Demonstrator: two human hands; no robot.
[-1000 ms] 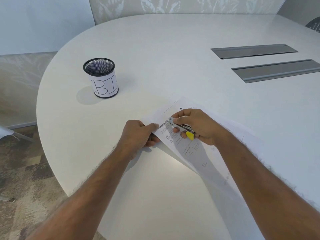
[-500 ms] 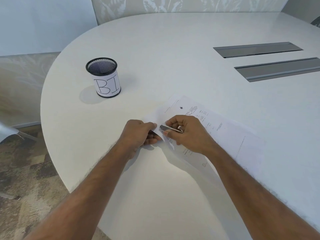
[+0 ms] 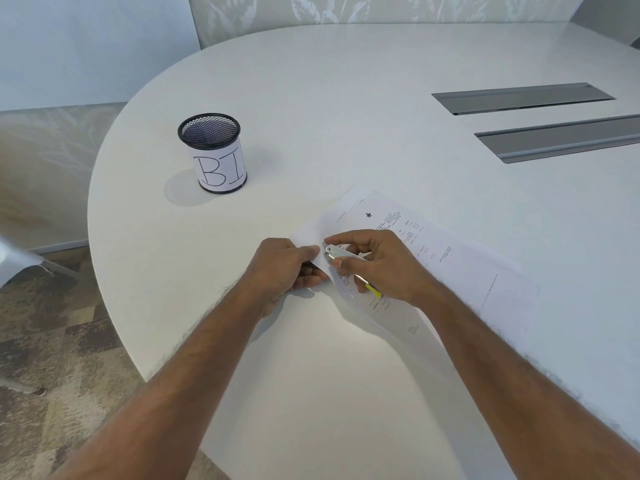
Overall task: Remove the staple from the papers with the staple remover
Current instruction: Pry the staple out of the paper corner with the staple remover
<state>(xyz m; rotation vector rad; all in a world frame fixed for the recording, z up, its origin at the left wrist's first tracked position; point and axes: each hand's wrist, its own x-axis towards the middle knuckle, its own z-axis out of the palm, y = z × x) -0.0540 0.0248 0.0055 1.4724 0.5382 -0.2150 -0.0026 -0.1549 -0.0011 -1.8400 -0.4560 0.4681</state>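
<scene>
The printed papers [image 3: 446, 258] lie slanted on the white table [image 3: 346, 116], their near-left edge lifted off the surface. My left hand [image 3: 287, 268] pinches the upper-left corner of the papers. My right hand [image 3: 384, 265] grips a slim metal staple remover [image 3: 341, 256] with a yellow end, its metal tip pressed at the corner right beside my left thumb. The staple itself is too small to make out.
A black mesh pen cup [image 3: 214, 152] with a paper label reading "BI" stands at the left. Two grey cable-slot covers [image 3: 523, 98] lie at the far right. The table's curved edge runs on the left, with carpet floor below.
The papers have dropped lower and flatter on the table. My right hand brought the remover's tip to the corner next to my left thumb, and its yellow end shows again.
</scene>
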